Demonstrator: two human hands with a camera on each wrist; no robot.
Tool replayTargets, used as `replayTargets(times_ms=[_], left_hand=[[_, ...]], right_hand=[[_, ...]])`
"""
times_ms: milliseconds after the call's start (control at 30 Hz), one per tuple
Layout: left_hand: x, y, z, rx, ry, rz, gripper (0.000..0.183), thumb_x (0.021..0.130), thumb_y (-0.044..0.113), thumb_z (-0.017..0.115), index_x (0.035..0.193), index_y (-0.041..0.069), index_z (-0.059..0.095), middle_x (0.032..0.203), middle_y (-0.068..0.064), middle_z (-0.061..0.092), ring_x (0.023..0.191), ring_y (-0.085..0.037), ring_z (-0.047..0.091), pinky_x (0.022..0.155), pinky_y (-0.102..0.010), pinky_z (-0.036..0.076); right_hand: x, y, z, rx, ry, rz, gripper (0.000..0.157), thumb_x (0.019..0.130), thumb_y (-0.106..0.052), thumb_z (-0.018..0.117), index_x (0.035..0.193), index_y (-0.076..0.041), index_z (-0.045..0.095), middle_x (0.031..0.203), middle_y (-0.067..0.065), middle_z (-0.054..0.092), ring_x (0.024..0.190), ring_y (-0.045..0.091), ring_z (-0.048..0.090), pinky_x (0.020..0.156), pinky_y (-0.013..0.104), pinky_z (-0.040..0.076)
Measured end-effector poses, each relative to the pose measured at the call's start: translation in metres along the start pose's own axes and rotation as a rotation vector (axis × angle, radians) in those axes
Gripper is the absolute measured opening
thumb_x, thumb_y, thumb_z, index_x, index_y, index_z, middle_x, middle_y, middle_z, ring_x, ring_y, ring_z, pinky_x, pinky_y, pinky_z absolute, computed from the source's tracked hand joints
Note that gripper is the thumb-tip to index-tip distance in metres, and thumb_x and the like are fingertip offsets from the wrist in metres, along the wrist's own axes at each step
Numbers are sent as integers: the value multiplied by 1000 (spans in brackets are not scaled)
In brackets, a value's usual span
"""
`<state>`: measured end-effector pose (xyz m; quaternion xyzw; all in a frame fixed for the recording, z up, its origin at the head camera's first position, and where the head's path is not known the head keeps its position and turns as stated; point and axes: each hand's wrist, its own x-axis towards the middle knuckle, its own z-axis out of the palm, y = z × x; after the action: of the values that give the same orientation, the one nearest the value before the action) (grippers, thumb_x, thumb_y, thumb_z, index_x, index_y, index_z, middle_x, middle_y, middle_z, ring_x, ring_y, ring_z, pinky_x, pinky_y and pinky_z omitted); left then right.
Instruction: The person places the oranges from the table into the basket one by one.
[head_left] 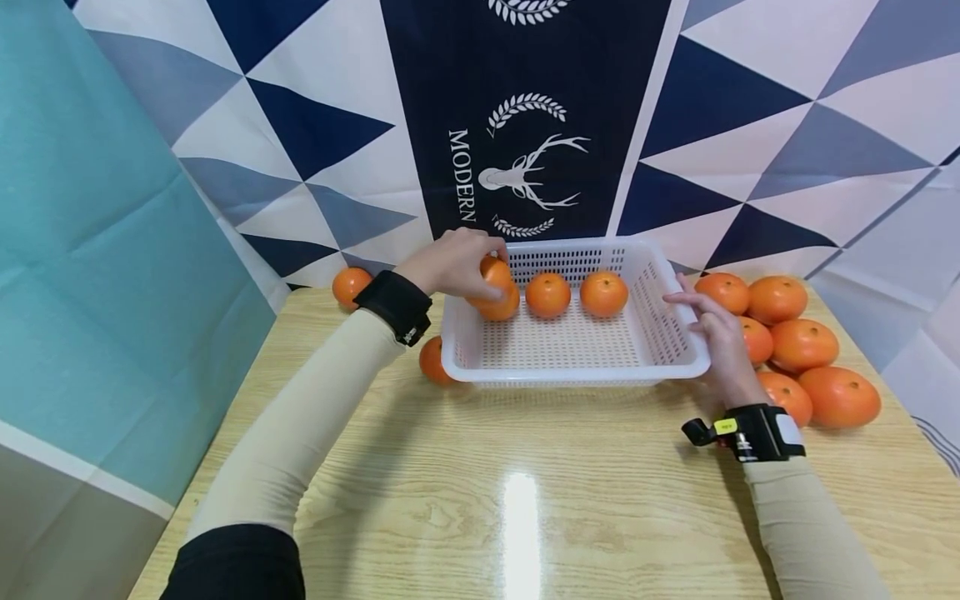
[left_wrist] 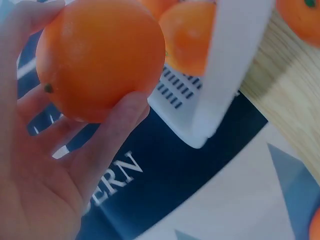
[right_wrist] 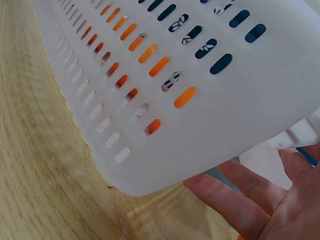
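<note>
My left hand grips an orange between thumb and fingers, over the left end of a white plastic basket. In the head view the held orange overlaps another orange on the basket floor. Beside that one, an orange and a further orange sit in a row toward the back wall. On the basket's right side, my right hand touches the rim with its fingers fairly straight. The right wrist view shows these fingers at the rim, with one fingertip hidden behind it.
Several oranges lie grouped on the wooden table right of the basket. At the left, one orange lies near the back edge, and another orange is partly hidden by the basket's left wall. A patterned cloth hangs behind.
</note>
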<state>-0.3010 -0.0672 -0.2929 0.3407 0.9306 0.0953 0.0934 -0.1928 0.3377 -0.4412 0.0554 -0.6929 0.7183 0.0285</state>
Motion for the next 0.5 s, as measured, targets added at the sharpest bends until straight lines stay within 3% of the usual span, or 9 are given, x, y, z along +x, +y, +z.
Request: replayTargets(times_ms=[200, 267, 400, 467, 500], left_hand=[[7, 12, 4, 9, 9, 29, 55, 92, 42, 80, 140, 16, 69, 129, -9, 71, 115, -27, 61, 96, -37, 55], [11, 15, 7, 6, 9, 36, 54, 92, 42, 80, 139, 16, 70, 128, -8, 72, 113, -26, 62, 94, -35, 55], [21, 24, 14, -1, 10, 79, 53, 92, 43, 81, 136, 15, 71, 123, -6, 72, 109, -23, 63, 89, -30, 53], [26, 29, 17, 3, 8, 108, 52, 92, 42, 81, 135, 14, 72, 121, -6, 72, 107, -22, 62, 88, -28, 50], [29, 32, 19, 1, 5, 119, 51, 92, 41, 81, 134, 14, 72, 121, -6, 72, 107, -21, 62, 88, -28, 49]], right_hand=[[-2, -3, -2, -95, -14, 27, 62, 109, -3, 25, 161, -12, 57, 191, -18, 12, 180, 23, 3, 105, 3, 48], [-4, -5, -2, -58, -28, 78, 62, 111, -7, 24, 166, -16, 52, 190, -25, 11, 177, 20, 8, 104, 7, 53], [-8, -12, 0, 57, -50, 178, 64, 113, -9, 23, 172, -23, 43, 188, -24, 10, 159, 17, 40, 95, 15, 62], [-9, -14, 3, 191, -73, 218, 59, 118, -17, 27, 175, -28, 40, 187, -17, 16, 148, 13, 54, 98, 20, 63], [-10, -15, 4, 310, -96, 232, 58, 119, -20, 31, 175, -31, 39, 187, -18, 18, 149, 11, 55, 103, 20, 61]])
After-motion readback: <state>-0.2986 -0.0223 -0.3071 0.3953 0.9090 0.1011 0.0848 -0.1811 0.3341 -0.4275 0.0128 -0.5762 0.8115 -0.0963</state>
